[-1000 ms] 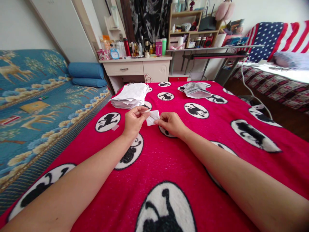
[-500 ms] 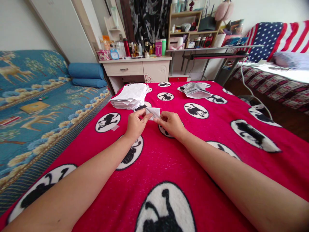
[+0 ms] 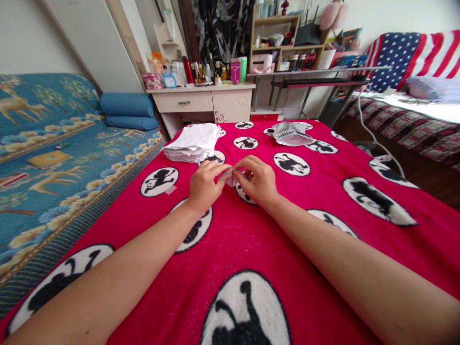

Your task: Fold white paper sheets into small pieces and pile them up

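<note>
A small folded piece of white paper (image 3: 232,180) is pinched between my two hands over the red cloth, mostly covered by my fingers. My left hand (image 3: 207,185) grips its left side with thumb and forefinger. On its right side, my right hand (image 3: 259,182) pinches it in the same way, the fingertips of both hands almost meeting. Just beyond my left hand lies a thick stack of white paper sheets (image 3: 196,139). Farther off to the right rests a pile of folded papers (image 3: 292,133).
The red cloth (image 3: 230,235) with black-and-white cat ovals covers the surface under my hands. A scrap of paper (image 3: 170,190) lies left of my hand. Beyond stands a white dresser (image 3: 201,101) with bottles. A blue-covered sofa (image 3: 82,158) is on the left.
The paper stood up flat between my fingers before; now my fingers have closed over its top edge and hide most of it. Both hands have drawn closer together.
</note>
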`<state>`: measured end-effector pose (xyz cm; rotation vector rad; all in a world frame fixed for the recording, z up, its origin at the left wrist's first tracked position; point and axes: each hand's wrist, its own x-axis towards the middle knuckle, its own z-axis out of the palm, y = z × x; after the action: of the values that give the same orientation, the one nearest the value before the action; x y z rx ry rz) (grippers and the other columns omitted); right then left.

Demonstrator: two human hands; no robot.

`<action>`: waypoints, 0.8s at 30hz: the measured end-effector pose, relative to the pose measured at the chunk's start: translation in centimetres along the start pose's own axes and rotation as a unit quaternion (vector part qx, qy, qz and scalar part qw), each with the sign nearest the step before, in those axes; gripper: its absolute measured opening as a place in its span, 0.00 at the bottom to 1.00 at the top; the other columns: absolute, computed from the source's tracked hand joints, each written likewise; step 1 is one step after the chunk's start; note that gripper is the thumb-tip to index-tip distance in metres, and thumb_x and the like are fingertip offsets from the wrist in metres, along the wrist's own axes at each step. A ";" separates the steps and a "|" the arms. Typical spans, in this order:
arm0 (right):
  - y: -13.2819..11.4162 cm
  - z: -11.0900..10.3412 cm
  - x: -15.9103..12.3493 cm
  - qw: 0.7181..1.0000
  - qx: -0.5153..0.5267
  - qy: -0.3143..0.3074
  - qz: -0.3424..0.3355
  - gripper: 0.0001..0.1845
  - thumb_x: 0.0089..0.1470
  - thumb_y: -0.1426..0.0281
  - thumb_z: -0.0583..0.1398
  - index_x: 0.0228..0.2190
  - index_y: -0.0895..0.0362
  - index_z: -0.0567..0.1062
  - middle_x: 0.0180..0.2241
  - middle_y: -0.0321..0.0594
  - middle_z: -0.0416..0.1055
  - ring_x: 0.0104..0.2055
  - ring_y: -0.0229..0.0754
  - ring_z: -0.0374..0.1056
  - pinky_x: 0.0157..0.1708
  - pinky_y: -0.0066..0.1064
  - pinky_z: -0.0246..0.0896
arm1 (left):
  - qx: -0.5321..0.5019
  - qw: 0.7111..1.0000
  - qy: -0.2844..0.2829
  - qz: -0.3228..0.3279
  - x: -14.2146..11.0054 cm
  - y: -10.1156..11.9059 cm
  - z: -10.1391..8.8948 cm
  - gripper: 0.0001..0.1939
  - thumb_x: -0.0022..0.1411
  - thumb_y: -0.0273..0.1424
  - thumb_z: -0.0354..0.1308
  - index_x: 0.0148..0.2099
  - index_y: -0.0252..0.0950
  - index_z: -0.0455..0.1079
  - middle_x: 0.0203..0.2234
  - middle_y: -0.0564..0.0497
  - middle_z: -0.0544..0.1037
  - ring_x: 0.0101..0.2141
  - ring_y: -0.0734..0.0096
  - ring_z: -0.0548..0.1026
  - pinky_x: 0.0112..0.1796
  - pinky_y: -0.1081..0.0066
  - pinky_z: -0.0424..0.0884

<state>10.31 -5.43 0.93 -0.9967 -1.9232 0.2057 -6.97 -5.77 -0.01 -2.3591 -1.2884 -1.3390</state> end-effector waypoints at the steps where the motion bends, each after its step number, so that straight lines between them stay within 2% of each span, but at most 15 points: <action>1: 0.0 0.0 0.0 1.000 0.000 0.000 -0.001 0.07 0.56 0.68 0.57 0.33 0.56 0.75 0.35 0.39 0.72 0.28 0.36 0.65 0.30 0.28 0.56 | -0.018 1.000 0.007 -0.008 0.1 0.2 -0.1 0.11 0.64 0.35 0.56 0.45 0.38 0.75 0.35 0.48 0.78 0.38 0.65 0.73 0.42 0.67 0.68; 7: 0.0 0.0 0.0 1.000 -0.013 -0.014 -0.019 0.07 0.55 0.70 0.56 0.34 0.56 0.75 0.35 0.40 0.73 0.31 0.37 0.66 0.31 0.28 0.56 | -0.061 0.998 0.022 -0.027 0.2 1.3 -0.5 0.05 0.61 0.29 0.56 0.38 0.36 0.73 0.30 0.49 0.77 0.33 0.69 0.74 0.37 0.70 0.68; 11: -0.4 0.1 -0.1 0.998 -0.045 -0.026 -0.018 0.08 0.54 0.70 0.56 0.35 0.55 0.75 0.36 0.40 0.74 0.32 0.38 0.67 0.31 0.28 0.55 | -0.054 0.998 0.021 -0.034 0.3 1.4 -0.4 0.04 0.58 0.26 0.56 0.36 0.36 0.71 0.29 0.50 0.76 0.31 0.70 0.73 0.33 0.72 0.68; 16: -0.8 0.2 0.0 0.995 -0.097 -0.024 -0.009 0.08 0.52 0.71 0.56 0.34 0.55 0.75 0.36 0.40 0.74 0.31 0.39 0.67 0.29 0.29 0.52 | -0.020 0.999 0.023 -0.030 0.3 1.6 -0.2 0.04 0.55 0.24 0.56 0.34 0.36 0.69 0.28 0.50 0.76 0.32 0.68 0.73 0.34 0.70 0.67; 20: -0.6 0.2 0.1 0.994 -0.109 -0.010 0.008 0.07 0.51 0.70 0.57 0.32 0.55 0.74 0.34 0.40 0.74 0.29 0.38 0.66 0.28 0.30 0.50 | -0.004 0.999 0.027 -0.043 0.4 1.4 -0.2 0.03 0.54 0.24 0.56 0.33 0.36 0.69 0.28 0.51 0.76 0.30 0.69 0.72 0.34 0.70 0.67; 24: 0.6 0.1 0.4 0.994 -0.090 0.027 0.048 0.06 0.47 0.72 0.57 0.29 0.55 0.74 0.31 0.38 0.74 0.28 0.39 0.65 0.28 0.29 0.51 | 0.000 0.996 0.042 -0.084 0.4 0.4 -0.3 0.04 0.52 0.23 0.56 0.32 0.36 0.69 0.27 0.51 0.76 0.29 0.69 0.73 0.34 0.70 0.67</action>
<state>10.43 -4.74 0.82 -1.2026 -1.8700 0.0596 -6.71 -5.92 0.56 -2.2102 -1.4905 -1.4672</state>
